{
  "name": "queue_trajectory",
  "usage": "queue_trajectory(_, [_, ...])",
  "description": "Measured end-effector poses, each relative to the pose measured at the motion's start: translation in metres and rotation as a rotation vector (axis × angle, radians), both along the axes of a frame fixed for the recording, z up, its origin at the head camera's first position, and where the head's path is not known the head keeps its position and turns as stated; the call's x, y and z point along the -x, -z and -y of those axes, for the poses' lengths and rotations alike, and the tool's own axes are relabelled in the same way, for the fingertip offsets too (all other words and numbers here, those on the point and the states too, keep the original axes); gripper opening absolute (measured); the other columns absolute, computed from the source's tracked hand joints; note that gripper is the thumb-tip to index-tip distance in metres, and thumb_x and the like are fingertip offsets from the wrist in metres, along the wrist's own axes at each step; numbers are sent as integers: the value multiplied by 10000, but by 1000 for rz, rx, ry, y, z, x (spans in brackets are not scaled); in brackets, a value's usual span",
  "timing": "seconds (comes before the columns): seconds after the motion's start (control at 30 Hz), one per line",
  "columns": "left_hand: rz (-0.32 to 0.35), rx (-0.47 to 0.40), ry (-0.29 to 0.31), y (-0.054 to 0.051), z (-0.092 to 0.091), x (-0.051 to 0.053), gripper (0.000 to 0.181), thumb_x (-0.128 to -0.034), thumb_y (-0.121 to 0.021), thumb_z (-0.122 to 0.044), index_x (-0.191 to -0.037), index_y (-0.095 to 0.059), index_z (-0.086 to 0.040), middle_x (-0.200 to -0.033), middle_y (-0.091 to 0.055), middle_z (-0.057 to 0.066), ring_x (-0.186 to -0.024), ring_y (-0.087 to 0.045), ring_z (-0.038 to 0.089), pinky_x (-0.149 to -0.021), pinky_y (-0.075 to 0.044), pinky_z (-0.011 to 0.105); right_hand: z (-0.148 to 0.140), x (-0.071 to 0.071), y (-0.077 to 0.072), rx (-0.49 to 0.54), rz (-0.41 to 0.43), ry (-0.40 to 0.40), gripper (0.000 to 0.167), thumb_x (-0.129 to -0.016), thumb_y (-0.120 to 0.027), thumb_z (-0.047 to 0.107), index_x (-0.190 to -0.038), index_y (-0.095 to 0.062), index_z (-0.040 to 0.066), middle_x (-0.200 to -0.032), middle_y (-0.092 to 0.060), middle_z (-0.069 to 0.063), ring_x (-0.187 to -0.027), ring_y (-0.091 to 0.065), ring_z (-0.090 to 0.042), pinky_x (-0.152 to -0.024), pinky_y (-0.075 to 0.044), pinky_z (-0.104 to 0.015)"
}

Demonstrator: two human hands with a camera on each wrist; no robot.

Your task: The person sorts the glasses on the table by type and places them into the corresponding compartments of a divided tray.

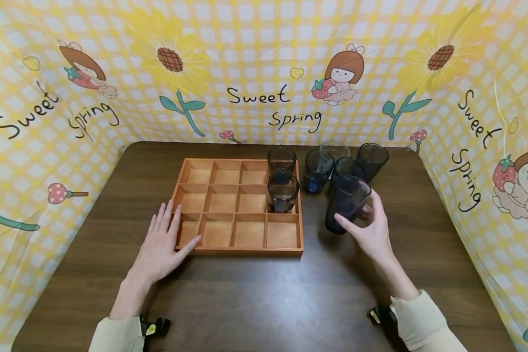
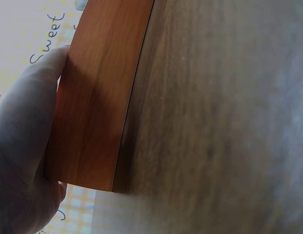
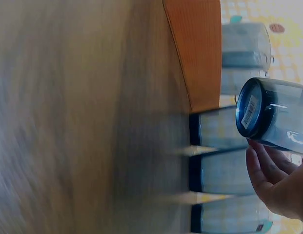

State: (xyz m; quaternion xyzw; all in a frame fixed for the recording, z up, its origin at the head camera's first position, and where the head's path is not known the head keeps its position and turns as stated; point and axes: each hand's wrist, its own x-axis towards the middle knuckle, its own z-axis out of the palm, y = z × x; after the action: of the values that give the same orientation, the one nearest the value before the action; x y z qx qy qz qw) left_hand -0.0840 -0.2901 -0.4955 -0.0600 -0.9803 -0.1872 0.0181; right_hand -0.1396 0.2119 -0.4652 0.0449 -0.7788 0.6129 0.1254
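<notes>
My right hand (image 1: pixel 374 230) grips a dark tinted glass (image 1: pixel 346 205) between thumb and fingers, holding it slightly tilted above the table. In the right wrist view, a barcode sticker (image 3: pixel 249 111) shows on the base of that glass. My left hand (image 1: pixel 159 242) rests on the near left corner of a wooden compartment box (image 1: pixel 246 252), its fingers extended along the left side and the thumb at the front edge. Two tinted glasses stand in the box's right column, one in the back compartment (image 1: pixel 281 159) and one in the middle (image 1: pixel 283 195).
Right of the box stand several more glasses: a tinted one (image 1: pixel 319 171) nearest the box, another (image 1: pixel 373 159) at the far right, and a clear one (image 1: pixel 335 146) partly hidden behind. A yellow checked cloth (image 1: pixel 255 49) walls the back and sides of the brown table (image 1: pixel 255 303).
</notes>
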Motion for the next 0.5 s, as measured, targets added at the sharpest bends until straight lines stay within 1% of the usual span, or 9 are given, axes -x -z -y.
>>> queue_trajectory(0.23, [-11, 2, -1, 1, -1, -1, 1058, -1057, -614, -635, -1766, -110, -34, -1856, -24, 239, -1736, -15, 449, -1413, -20, 602, 16, -7, 4, 6, 33, -59, 946, -840, -896, -63, -1646, -446, 145, -1250, -689, 254, -1055, -725, 56, -900, -592, -134])
queue_trajectory(0.43, [-14, 0, -2, 0, -1, -1, 1058, -1055, -621, -633, -1765, -121, -29, -1855, -31, 243, -1737, -14, 447, -1415, -9, 593, 33, -7, 9, 23, 25, -88, 886, -836, -892, -73, -1603, -482, 99, -1134, -729, 292, -1019, -735, 22, -873, -599, -149])
queue_trajectory(0.5, [-14, 0, -3, 0, -1, -1, 1058, -1055, -622, -633, -1765, -121, -28, -1854, -32, 246, -1737, -14, 446, -1414, -14, 598, 40, -7, 9, 32, 19, -105, 876, -831, -895, -76, -1592, -492, 86, -1091, -748, 286, -1004, -738, 8, -884, -595, -148])
